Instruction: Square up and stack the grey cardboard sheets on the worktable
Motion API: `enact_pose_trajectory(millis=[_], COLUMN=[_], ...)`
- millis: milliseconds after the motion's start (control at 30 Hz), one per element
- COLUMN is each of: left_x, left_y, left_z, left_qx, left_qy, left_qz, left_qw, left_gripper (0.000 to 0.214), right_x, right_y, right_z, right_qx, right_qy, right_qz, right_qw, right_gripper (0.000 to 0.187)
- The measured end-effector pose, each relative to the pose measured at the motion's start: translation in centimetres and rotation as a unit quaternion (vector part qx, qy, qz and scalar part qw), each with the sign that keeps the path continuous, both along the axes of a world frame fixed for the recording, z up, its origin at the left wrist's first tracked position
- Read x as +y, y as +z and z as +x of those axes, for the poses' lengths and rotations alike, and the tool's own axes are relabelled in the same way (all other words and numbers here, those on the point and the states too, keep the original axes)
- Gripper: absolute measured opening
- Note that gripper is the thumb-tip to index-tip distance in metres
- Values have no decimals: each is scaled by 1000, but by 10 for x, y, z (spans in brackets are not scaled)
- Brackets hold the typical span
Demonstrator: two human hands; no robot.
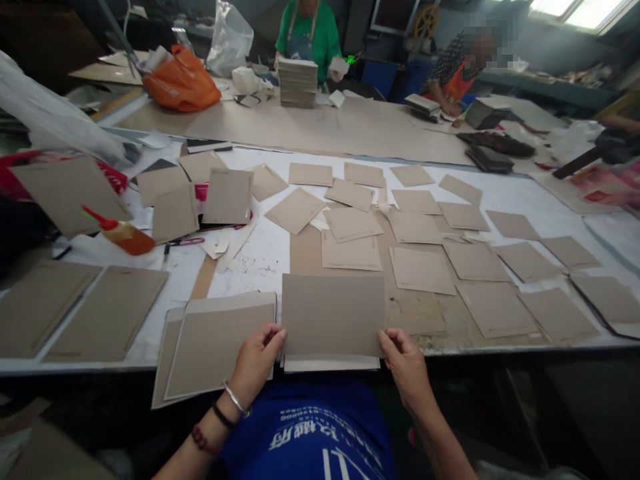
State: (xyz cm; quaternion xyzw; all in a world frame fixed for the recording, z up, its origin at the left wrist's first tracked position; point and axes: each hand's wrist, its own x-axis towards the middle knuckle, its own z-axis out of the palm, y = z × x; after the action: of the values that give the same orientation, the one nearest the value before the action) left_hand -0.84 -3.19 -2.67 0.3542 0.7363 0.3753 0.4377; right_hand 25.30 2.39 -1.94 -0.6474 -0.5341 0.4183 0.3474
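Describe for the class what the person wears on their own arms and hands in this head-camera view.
The left hand and right hand wear no gloves, and no sleeve shows on either forearm. The left wrist carries a silver bangle, a thin black band and a dark red beaded bracelet. The right forearm shows no jewellery. Below, a blue T-shirt bears white printed lettering.

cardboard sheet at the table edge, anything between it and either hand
Nothing visible stands in the way: the left hand and right hand touch the cardboard sheet directly at its lower corners.
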Motion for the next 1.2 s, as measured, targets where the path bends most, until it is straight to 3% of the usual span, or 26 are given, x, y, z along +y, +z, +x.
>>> enact_pose_trajectory(millis=[200,433,800,1200], left_x=[-15,-9,-6,-8], left_y=[-23,-38,-45,-49], left_z=[11,16,17,15], left_qx=[39,66,88,85], left_qy=[-46,-46,-44,-38], left_qz=[-44,-65,-90,-94], left_qw=[997,995,991,991], left_gripper=[31,29,26,27], right_x=[-11,-11,-8,-6], right_y=[-35,-59,-70,-70], right_z=[15,22,22,23], right_qx=[-55,-112,-164,-194], right_qy=[30,53,90,115], right_qz=[-17,-12,-6,-6], right_qw=[998,992,982,974], right_gripper=[35,32,26,25])
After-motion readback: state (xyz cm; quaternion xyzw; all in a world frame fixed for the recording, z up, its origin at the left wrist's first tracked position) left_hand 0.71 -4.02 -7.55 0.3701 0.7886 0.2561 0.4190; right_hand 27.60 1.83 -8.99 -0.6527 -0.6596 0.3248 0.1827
